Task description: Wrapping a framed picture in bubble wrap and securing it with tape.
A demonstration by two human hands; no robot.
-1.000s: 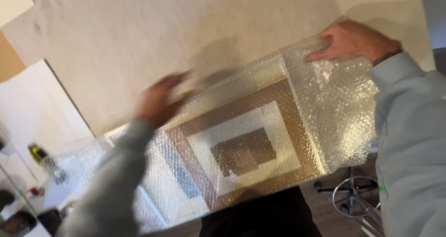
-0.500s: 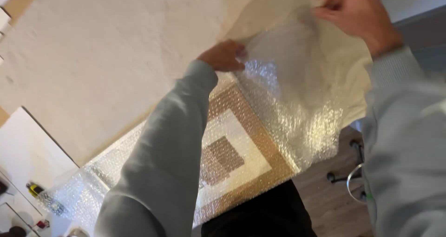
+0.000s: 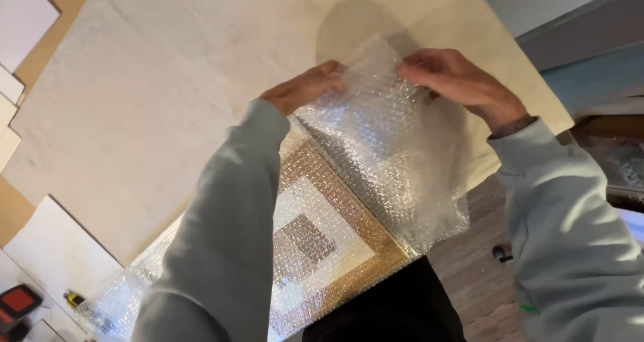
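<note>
A: We note both hands up at the far edge of the bubble wrap [image 3: 389, 141]. Our left hand [image 3: 305, 87] pinches the sheet's far left corner, fingers closed on the plastic. Our right hand [image 3: 463, 80] grips the far right corner the same way, fingers curled tight around it.

B: Agreed. Between the two hands the sheet is lifted and bunched, then it falls toward us and spreads over the right part of the picture frame [image 3: 322, 235].

A: The frame lies flat on the counter [image 3: 134, 100], at the near edge, tilted across our view. We see a brown outer border, a pale mat inside it and a small dark square at the centre, all under a layer of the wrap.

B: More of the wrap trails out to the near left, past the frame's corner. The counter itself is covered by a large off-white sheet.

A: At the far left, white boards [image 3: 23, 20] rest on brown card. At the near left we log a red and black object [image 3: 20, 300] and a small yellow and black tool [image 3: 74, 298]; what kind, we cannot tell.

B: Wood floor [image 3: 476, 275] shows to the near right.
</note>
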